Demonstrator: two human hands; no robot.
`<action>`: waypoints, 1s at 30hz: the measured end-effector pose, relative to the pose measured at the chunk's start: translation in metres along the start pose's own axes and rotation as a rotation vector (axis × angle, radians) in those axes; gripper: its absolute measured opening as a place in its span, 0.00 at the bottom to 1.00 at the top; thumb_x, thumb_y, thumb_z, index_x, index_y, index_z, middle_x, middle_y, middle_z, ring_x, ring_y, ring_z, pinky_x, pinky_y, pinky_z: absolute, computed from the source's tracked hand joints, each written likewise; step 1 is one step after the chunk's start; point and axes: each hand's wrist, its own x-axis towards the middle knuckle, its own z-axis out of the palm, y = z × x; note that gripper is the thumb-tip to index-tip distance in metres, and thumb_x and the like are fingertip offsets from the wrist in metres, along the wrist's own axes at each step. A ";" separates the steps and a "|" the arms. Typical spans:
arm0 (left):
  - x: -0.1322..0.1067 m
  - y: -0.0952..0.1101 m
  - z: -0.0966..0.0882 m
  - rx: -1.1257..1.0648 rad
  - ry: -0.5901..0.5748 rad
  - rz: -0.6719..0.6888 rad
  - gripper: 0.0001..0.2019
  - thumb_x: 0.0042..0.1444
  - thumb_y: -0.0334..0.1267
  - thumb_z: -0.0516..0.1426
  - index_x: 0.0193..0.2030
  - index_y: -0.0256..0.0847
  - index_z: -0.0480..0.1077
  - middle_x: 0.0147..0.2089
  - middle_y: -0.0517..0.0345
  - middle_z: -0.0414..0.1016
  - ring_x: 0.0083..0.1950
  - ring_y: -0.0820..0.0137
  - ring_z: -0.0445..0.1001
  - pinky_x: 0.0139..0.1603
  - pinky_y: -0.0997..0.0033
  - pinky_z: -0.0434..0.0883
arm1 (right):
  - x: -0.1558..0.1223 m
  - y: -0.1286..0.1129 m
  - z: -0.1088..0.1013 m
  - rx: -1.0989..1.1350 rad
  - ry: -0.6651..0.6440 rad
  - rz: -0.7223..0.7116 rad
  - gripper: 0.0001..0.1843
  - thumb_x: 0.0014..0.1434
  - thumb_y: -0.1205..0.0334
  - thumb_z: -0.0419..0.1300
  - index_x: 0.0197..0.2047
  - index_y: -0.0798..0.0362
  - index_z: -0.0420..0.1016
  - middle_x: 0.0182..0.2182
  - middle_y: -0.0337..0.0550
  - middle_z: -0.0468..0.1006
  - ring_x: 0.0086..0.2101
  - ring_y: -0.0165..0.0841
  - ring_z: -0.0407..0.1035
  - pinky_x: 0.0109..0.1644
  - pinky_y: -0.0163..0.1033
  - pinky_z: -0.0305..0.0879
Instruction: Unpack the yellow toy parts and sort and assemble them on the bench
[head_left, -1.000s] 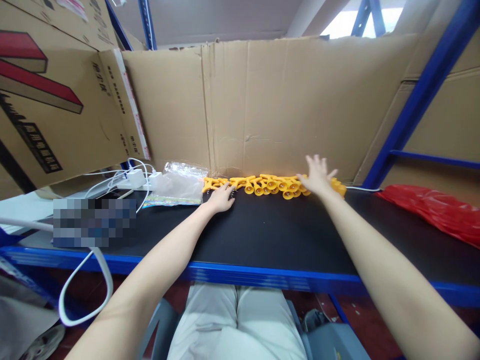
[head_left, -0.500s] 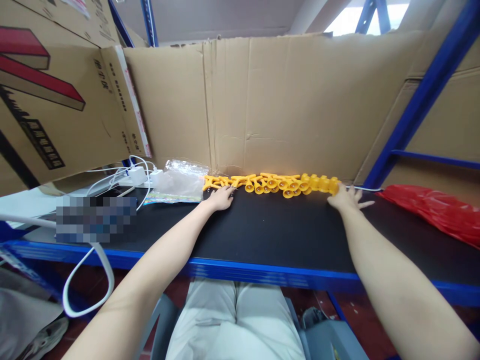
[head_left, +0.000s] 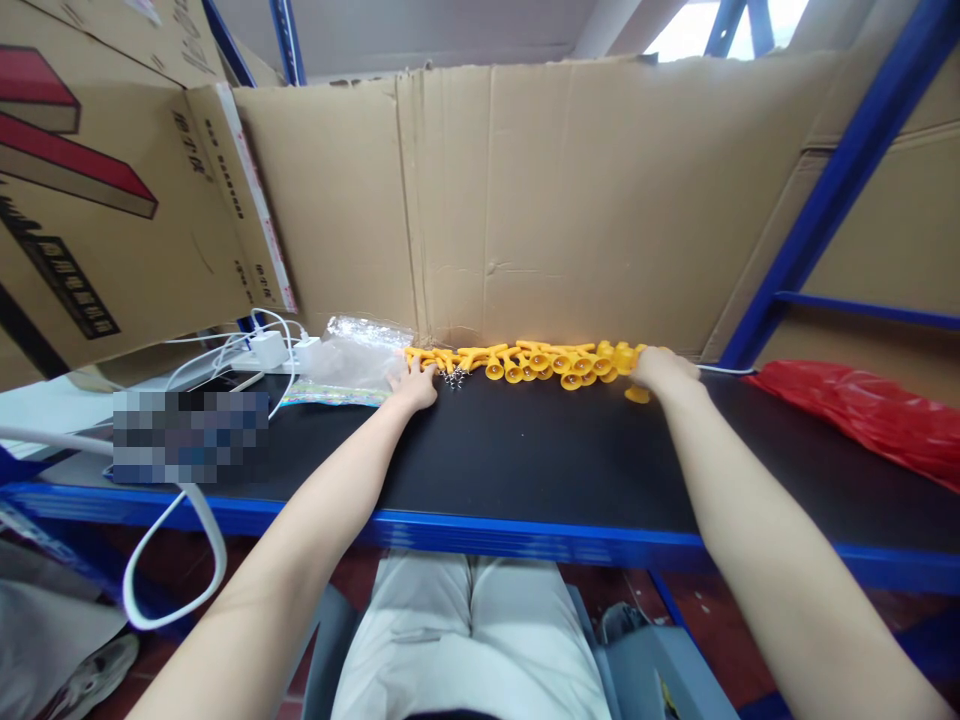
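A row of yellow plastic pieces lies along the cardboard at the back of the black shelf top. Y-shaped yellow pieces [head_left: 480, 354] make up its left part, and yellow cups [head_left: 571, 381] with round mouths face me further right. Small metal springs [head_left: 455, 379] rest in front of the forked pieces. My left hand [head_left: 414, 386] is open, fingers spread at the row's left end beside a clear plastic bag [head_left: 352, 365]. At the right end, my right hand [head_left: 667, 372] is curled against the yellow cups, its fingertips mostly hidden. One yellow cup [head_left: 637, 395] sits tilted below its thumb side.
White chargers and cables [head_left: 268, 348] lie left of the bag, near a pixelated patch. A white cable loop [head_left: 217, 560] hangs over the blue front edge [head_left: 525, 535]. A red plastic bag [head_left: 862, 415] lies right, and a large cardboard box [head_left: 150, 200] stands left.
My left hand has shifted left, uncovering the springs. My right hand has moved left and curled in over the row's end; one yellow cup now shows lower, out of line.
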 end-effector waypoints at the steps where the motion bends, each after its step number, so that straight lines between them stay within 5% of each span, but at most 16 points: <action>1: 0.000 -0.001 0.000 -0.001 0.021 0.005 0.27 0.53 0.33 0.49 0.62 0.48 0.58 0.71 0.43 0.41 0.70 0.45 0.41 0.59 0.26 0.45 | -0.001 -0.003 -0.001 -0.039 -0.050 -0.018 0.16 0.48 0.60 0.62 0.41 0.57 0.75 0.40 0.61 0.76 0.42 0.51 0.71 0.40 0.53 0.67; 8: -0.004 0.000 -0.004 0.016 0.130 0.026 0.14 0.56 0.33 0.50 0.48 0.44 0.66 0.61 0.43 0.60 0.65 0.52 0.55 0.57 0.37 0.59 | -0.009 -0.020 0.007 0.022 -0.510 -0.305 0.21 0.50 0.45 0.61 0.37 0.55 0.73 0.28 0.53 0.77 0.30 0.44 0.74 0.33 0.50 0.68; 12: -0.005 0.002 -0.008 -0.043 0.163 0.037 0.12 0.57 0.35 0.50 0.48 0.43 0.66 0.56 0.45 0.63 0.57 0.55 0.65 0.52 0.52 0.68 | -0.012 -0.022 0.011 0.125 -0.601 -0.265 0.22 0.49 0.44 0.63 0.36 0.56 0.72 0.29 0.54 0.77 0.31 0.44 0.74 0.34 0.50 0.68; 17: -0.010 0.010 -0.016 -0.053 0.341 0.041 0.13 0.59 0.34 0.48 0.49 0.42 0.66 0.53 0.45 0.67 0.54 0.55 0.66 0.48 0.54 0.68 | -0.019 -0.029 -0.002 0.154 -0.583 -0.230 0.18 0.48 0.49 0.65 0.32 0.56 0.72 0.26 0.51 0.76 0.27 0.43 0.74 0.31 0.46 0.68; 21: -0.018 0.016 -0.027 0.041 0.460 0.051 0.15 0.56 0.28 0.47 0.48 0.40 0.67 0.52 0.45 0.69 0.55 0.54 0.65 0.49 0.51 0.67 | -0.025 -0.035 -0.011 0.076 -0.398 -0.332 0.10 0.45 0.60 0.65 0.31 0.54 0.72 0.26 0.47 0.76 0.28 0.41 0.73 0.32 0.43 0.67; 30: -0.015 0.023 -0.031 -0.071 0.483 0.430 0.15 0.58 0.28 0.45 0.46 0.39 0.69 0.65 0.49 0.56 0.67 0.60 0.53 0.64 0.53 0.57 | -0.041 -0.056 -0.012 0.207 -0.255 -0.592 0.12 0.49 0.63 0.62 0.40 0.52 0.74 0.33 0.42 0.78 0.32 0.36 0.72 0.35 0.37 0.65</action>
